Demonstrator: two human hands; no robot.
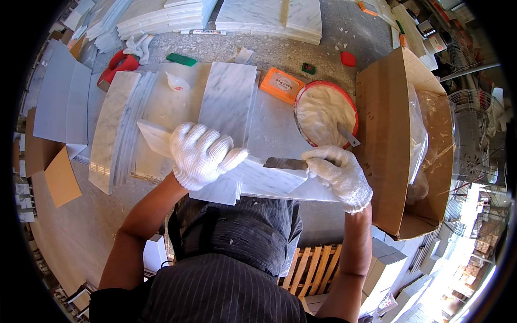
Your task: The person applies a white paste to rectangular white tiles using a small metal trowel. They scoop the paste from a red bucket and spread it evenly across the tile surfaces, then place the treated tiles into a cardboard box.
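Note:
My left hand (202, 156), in a white knit glove, is wrapped over a long grey-veined marble tile (277, 180) that is tilted with its edge upward. A pinch of my gloved right hand (339, 178) holds a flat metal scraper (285, 163), whose blade lies along the tile's upper edge. Below the held tile are more marble tiles (229, 91), stacked on the work surface. Beyond my right hand stands a red-rimmed tub (353, 103) of cream-coloured paste (323, 110), with a metal putty knife (348, 134) stuck in it.
An orange pad (281, 85) lies beside the tub. Leaning tiles (116, 129), a red tape dispenser (116, 67) and a white squeeze bottle (176, 82) are on the left. A large open cardboard box (385, 140) stands at right. Tile stacks (264, 21) line the far side.

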